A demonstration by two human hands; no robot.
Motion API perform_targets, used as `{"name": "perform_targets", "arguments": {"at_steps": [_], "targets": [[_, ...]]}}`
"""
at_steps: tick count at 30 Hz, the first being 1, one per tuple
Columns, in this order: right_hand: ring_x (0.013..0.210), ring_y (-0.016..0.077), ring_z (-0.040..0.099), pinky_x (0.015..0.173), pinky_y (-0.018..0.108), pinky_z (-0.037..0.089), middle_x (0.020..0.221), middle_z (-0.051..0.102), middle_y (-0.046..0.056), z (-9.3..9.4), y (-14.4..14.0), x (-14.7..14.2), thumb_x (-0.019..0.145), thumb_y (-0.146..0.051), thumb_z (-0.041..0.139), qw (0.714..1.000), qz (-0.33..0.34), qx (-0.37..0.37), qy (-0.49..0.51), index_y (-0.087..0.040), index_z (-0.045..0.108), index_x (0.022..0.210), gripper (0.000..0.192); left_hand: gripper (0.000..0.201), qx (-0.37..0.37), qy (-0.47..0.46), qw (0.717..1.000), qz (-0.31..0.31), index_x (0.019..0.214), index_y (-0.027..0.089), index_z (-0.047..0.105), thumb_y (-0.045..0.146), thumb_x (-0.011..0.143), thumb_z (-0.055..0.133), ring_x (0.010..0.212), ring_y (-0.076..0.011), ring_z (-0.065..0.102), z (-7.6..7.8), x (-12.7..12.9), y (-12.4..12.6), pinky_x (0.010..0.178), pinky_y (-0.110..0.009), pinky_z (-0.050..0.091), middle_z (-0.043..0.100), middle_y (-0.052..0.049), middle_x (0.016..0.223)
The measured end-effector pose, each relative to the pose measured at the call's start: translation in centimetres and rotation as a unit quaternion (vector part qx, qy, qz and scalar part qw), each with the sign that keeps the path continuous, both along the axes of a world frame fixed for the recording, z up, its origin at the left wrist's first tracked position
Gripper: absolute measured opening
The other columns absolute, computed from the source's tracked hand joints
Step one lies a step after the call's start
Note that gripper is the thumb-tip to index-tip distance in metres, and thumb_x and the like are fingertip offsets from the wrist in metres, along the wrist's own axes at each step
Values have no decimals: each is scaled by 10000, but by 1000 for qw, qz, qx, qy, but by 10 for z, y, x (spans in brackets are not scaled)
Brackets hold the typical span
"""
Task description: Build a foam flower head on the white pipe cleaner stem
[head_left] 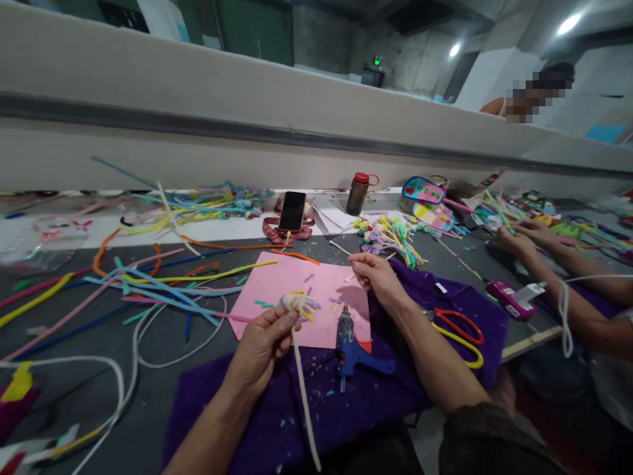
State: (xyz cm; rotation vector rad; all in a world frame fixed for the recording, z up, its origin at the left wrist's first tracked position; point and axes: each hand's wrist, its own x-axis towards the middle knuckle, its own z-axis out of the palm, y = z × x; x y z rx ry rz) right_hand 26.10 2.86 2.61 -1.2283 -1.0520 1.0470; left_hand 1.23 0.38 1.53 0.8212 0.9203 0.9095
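My left hand (270,340) pinches a cream pipe cleaner (304,389). Its upper end is bunched into a small knot above my fingertips, and its long tail hangs down over the purple cloth. My right hand (378,280) is closed, with a thin whitish stem (340,248), seemingly another pipe cleaner, poking out at the fingertips. Beneath both hands lies a pink sheet (267,274) scattered with short cut bits (309,307) in yellow, purple and green. A blue glue gun (353,349) rests on the sheet's lower right edge, nozzle pointing away from me.
Loose coloured pipe cleaners (163,287) and a white cable (136,349) spread leftward. Scissors (459,333) lie on the purple cloth (212,396). Further back are a phone (293,211), a bottle (357,194) and finished-looking bundles (393,237). A co-worker's hands (524,237) work at right.
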Motion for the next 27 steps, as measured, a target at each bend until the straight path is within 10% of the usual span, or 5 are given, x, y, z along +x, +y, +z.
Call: {"name": "perform_targets", "arguments": {"at_steps": [9, 27], "targets": [[361, 53, 373, 338, 179, 282, 490, 480, -64, 0, -22, -30, 706, -317, 619, 983, 155, -52, -88, -157, 605, 881, 237, 260, 11, -31, 999, 16, 624, 129, 553, 330, 609, 717, 354, 0, 326, 3, -6, -5, 343, -151, 171, 539, 30, 532], [556, 83, 483, 482, 191, 386, 745, 584, 14, -5, -30, -38, 745, -265, 604, 959, 209, 30, -189, -157, 626, 893, 185, 211, 40, 11, 999, 2, 638, 144, 518, 252, 624, 698, 371, -16, 367, 0, 0, -10, 364, -142, 222, 546, 42, 520]]}}
